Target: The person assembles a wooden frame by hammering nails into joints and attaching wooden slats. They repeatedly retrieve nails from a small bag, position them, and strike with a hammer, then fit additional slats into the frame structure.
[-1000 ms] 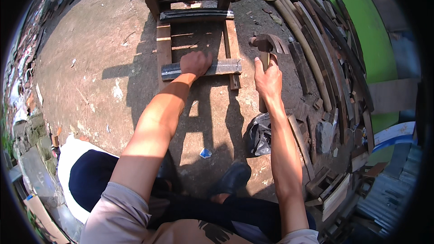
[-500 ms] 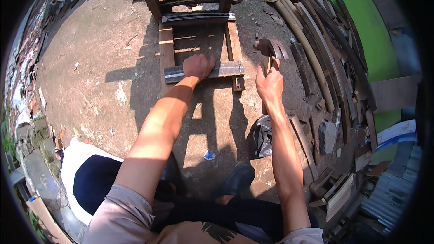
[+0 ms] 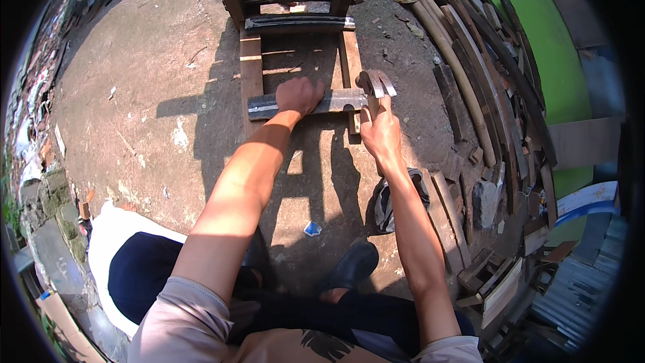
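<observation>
A wooden frame with slats rises at the far side, its two lower rails pointing toward me. Across their near ends lies a dark, worn wooden slat. My left hand is closed over the slat's middle. In my right hand is a claw hammer, gripped by its handle close under the head. The hammer head is at the slat's right end, above the right rail; whether it touches the wood I cannot tell. My right fingers partly hide the handle.
Long poles and boards are piled along the right, beside a green panel. A black plastic bag lies near my right forearm. A blue-and-white scrap rests on the concrete by my dark shoe.
My right hand has swung the hammer left, from beside the frame to the slat's right end. My left hand stays on the slat. The view has shifted slightly.
</observation>
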Tool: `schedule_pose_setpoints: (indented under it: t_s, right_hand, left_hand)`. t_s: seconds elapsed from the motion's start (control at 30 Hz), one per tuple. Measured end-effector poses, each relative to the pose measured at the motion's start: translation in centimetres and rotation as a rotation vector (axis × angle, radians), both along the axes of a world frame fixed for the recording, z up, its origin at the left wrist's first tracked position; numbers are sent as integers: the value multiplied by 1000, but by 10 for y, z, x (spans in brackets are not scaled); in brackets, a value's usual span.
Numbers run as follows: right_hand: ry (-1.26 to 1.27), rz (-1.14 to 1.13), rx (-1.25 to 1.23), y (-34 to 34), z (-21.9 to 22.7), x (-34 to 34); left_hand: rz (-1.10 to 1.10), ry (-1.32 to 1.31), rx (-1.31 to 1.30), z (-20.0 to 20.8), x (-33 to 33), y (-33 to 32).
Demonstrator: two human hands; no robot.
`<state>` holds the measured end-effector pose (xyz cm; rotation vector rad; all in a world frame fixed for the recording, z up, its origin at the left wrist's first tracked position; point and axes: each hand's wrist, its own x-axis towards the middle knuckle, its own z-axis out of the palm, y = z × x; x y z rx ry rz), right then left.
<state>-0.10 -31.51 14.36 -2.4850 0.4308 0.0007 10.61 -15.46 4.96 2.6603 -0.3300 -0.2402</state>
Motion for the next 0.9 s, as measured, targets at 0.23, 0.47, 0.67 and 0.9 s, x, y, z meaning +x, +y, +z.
schedule_pose_setpoints:
  t_s: [0.23,0.47,0.67,0.9]
  right_hand:
    - [-143,-246,289,-20,71,28]
    - [-62,-503,834,-68,5,26]
    - [152,-446,934,-53,-19,15]
    - [235,-344,950,-56,-19,19]
  left_hand:
    - [33,31,-10,-16,8,5]
    - [41,75,6,-10,7,-8]
    - [60,81,15,-11,8,-6]
    - [66,88,43,-4,9,-8]
